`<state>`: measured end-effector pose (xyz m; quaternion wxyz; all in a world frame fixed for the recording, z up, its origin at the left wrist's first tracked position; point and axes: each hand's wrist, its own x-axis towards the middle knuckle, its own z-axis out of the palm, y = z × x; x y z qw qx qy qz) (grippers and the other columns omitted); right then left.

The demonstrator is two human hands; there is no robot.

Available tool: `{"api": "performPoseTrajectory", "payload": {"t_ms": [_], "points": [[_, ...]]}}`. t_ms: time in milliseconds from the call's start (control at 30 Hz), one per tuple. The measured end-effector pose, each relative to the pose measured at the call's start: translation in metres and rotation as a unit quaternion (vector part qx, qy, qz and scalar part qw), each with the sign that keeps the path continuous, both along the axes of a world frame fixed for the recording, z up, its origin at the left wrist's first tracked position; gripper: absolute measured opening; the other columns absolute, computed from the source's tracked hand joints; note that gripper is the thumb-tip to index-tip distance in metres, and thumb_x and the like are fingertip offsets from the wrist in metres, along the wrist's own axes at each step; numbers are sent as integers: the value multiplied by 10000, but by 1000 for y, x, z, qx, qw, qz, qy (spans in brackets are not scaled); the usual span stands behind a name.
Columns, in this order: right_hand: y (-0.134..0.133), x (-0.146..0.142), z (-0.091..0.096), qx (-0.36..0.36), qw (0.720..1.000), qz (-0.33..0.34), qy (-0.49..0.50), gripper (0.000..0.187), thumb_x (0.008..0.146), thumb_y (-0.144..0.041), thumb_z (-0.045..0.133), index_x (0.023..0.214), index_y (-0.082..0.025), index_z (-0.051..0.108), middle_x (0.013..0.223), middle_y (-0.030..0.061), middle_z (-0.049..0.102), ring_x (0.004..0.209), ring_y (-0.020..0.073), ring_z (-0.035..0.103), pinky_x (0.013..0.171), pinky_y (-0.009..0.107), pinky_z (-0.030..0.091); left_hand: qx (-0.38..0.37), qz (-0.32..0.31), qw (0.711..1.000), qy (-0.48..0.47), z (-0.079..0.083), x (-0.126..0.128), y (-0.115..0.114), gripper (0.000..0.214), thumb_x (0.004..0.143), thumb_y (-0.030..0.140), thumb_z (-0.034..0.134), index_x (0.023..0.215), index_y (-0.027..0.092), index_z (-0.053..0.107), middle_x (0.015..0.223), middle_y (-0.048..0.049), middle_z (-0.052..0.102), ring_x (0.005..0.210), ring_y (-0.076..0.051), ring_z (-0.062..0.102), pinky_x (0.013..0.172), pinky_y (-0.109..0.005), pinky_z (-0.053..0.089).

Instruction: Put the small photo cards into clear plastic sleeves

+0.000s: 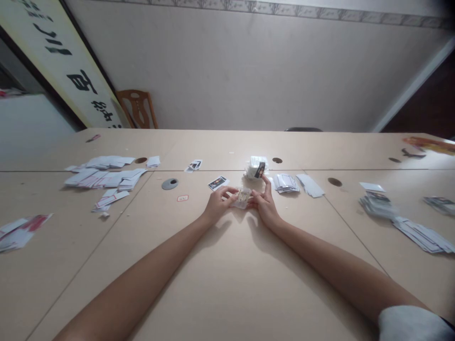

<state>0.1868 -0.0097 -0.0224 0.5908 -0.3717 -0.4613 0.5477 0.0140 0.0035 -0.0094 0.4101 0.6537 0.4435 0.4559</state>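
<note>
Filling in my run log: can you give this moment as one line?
left hand: holds packet | right hand: holds same packet | where: mid table | near: card, stack

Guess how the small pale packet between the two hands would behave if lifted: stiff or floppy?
Probably light: the left hand and right hand pinch the packet with fingertips only. It looks thin and pale, so likely bendy, perhaps slippery. Flat like the card nearby, it should not roll.

One left hand [215, 204], one right hand [265, 204], one packet [243, 197], one chair [137, 108]
</note>
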Motion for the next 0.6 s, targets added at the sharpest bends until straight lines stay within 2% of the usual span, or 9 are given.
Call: {"api": "performPoseTrajectory", "payload": {"t_ms": [100,200,400,600], "points": [[-1,0,1,7,1000,11,-1,935,764,-333,698,1476,-308,92,769,-13,686,634,171,659,588,299,567,19,1,999,30,-4,-2,2,270,707,290,680,959,193,681,970,-60,651,698,-141,592,591,-246,509],[-3,0,1,24,999,21,-4,997,726,-280,726,1476,-320,70,816,-3,700,721,195,686,628,323,575,31,13,999,41,-6,-3,4,368,649,238,725,1008,194,653,941,-44,609,682,-126,595,590,-241,511],[-3,0,-2,50,997,10,-52,938,763,-258,672,1486,-328,80,905,18,710,706,183,680,654,337,569,5,64,998,-3,-10,-5,5,521,594,279,790,1069,206,591,897,-8,545,578,-74,541,531,-223,478],[-3,1,-3,66,990,-8,-126,855,803,-194,574,1499,-315,93,948,47,707,613,145,621,598,300,529,-9,29,999,20,-9,-5,7,408,609,310,777,955,181,605,759,7,596,563,-105,556,521,-224,439]]}}
